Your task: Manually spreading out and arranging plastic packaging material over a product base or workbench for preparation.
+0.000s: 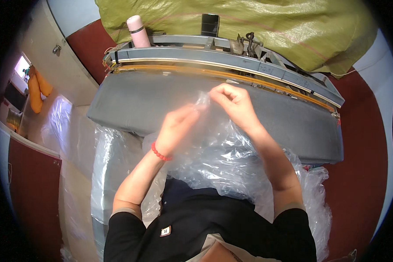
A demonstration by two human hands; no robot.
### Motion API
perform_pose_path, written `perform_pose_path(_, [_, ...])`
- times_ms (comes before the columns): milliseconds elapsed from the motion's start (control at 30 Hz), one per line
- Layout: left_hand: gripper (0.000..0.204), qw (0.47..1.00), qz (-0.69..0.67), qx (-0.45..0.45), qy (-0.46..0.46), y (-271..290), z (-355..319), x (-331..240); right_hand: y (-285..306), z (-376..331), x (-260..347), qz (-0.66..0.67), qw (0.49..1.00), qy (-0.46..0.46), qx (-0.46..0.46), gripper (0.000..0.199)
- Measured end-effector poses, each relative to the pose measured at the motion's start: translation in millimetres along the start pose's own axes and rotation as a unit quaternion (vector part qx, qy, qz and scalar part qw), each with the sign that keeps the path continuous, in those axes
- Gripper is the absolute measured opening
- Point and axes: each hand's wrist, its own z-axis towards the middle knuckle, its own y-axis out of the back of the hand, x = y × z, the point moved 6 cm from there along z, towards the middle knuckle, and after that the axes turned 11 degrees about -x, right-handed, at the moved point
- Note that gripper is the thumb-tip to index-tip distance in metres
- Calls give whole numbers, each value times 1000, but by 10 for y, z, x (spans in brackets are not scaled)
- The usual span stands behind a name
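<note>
Over the grey padded bench [131,102], both hands pinch a clear plastic bag [214,148]: right hand [231,101] nips its top edge, left hand [179,124] grips lower, probably to spread the opening. Pink bottle [137,30] stands behind.

Both hands, left [179,124] and right [231,102], pinch clear plastic bag [214,148] over grey padded bench [131,100]; pink flask [138,31] behind.

Grey padded bench [131,102] w/ clear plastic bag [214,148] on top, pink bottle [137,31] at back.
</note>
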Motion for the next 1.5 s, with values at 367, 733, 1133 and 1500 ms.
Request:
perform_pose_path(367, [28, 979, 139, -106, -102, -57, 0, 51, 156, -156, 144, 24, 998, 51, -22, 4])
perform_pose_path(733, [30, 878, 196, 392, 192, 483, -1180, 1296, 1653, -403, 552, 29, 929, 130, -346, 12])
perform_pose_path(1133, [4, 868, 471, -119, 107, 2839, -175, -242, 2770, -611, -532, -10, 877, -24, -480, 18])
perform_pose_path(1500, [36, 813, 471, -293, -176, 1493, 151, 449, 5147, -2021, -1433, -445, 711, -37, -543, 26])
